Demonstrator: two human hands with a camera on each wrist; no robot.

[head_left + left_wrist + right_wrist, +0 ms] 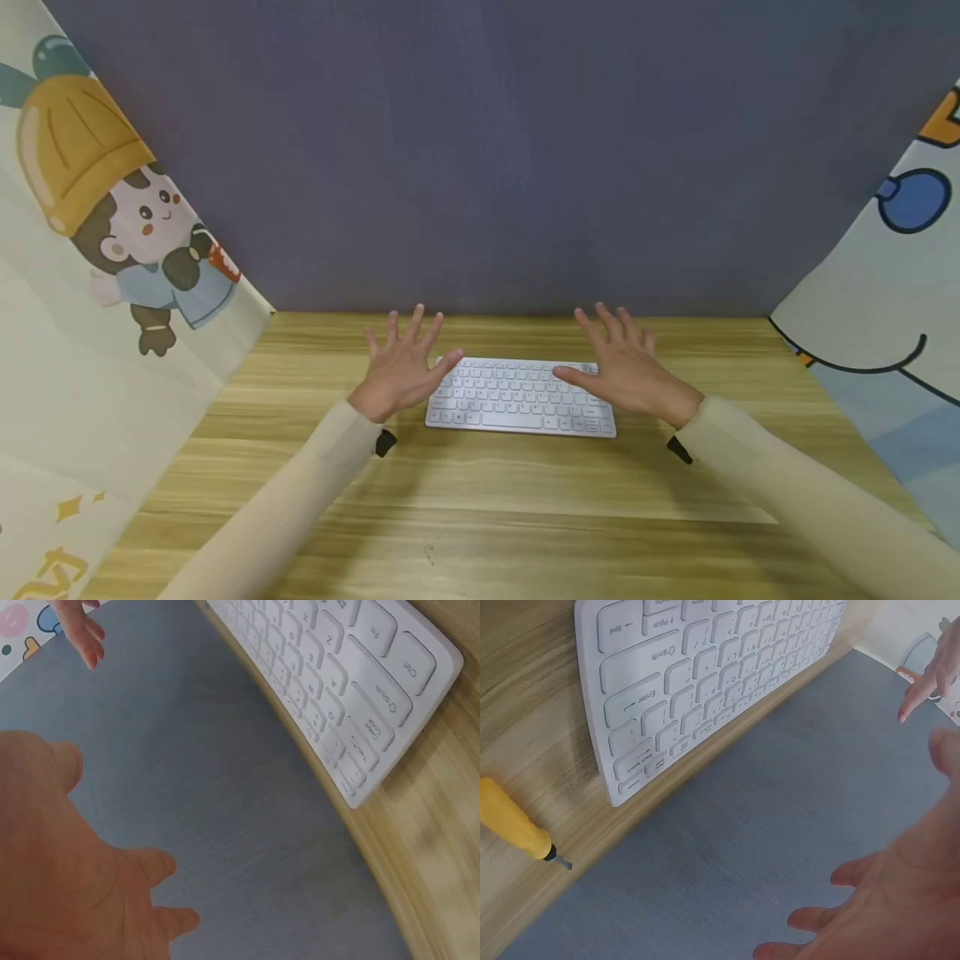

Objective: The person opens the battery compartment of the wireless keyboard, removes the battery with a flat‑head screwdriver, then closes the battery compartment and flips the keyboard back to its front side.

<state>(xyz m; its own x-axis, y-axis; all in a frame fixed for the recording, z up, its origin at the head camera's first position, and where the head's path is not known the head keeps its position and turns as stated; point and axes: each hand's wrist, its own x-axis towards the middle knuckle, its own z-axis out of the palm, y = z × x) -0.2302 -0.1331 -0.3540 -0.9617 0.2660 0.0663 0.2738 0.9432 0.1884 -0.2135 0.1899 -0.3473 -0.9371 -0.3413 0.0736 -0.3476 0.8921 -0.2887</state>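
A white keyboard (pixel 517 398) lies flat on the wooden table, its space bar side toward me. My left hand (pixel 403 373) is held over its left end with the fingers spread and the thumb reaching over the keys. Over the right end, my right hand (pixel 628 372) is spread in the same way, covering that upper corner in the head view. Both hands hold nothing. In the right wrist view a screwdriver (pixel 516 823) with a yellow handle and short metal tip lies beside the keyboard's right end; the right hand and forearm hide it from the head view.
A dark grey-blue panel (pixel 495 167) rises along the table's far edge. Printed cloths with cartoon figures flank the left (pixel 90 392) and right (pixel 847 333) sides. Bare wooden tabletop (pixel 510 508) stretches in front of the keyboard. Dark straps show under both cream sleeves.
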